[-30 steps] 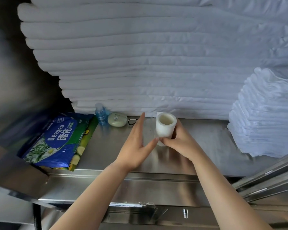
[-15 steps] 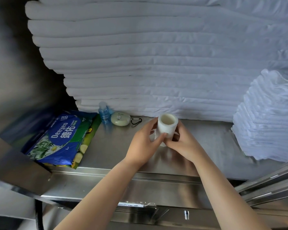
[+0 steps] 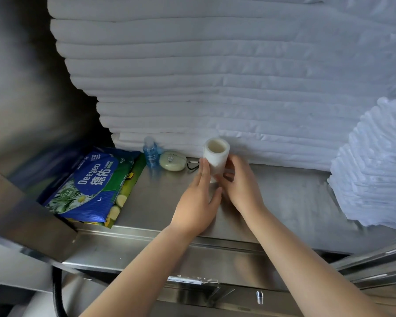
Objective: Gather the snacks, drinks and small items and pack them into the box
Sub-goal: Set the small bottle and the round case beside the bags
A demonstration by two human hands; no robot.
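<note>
White roll (image 3: 216,156) now nearer green case (image 3: 172,161)

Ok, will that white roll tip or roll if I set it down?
Stood on end, the white roll should stay, though it looks taller than wide, so a nudge may tip it. On its side its round body would likely roll on the steel shelf. The hollow core suggests it is light.

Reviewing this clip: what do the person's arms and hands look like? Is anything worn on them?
The left arm and right arm are bare from the lower edge of the frame to the wrists, with no sleeve in view. The left hand and right hand wear no gloves. No watch, bracelet, ring or marking shows on the sides facing the camera.
</note>
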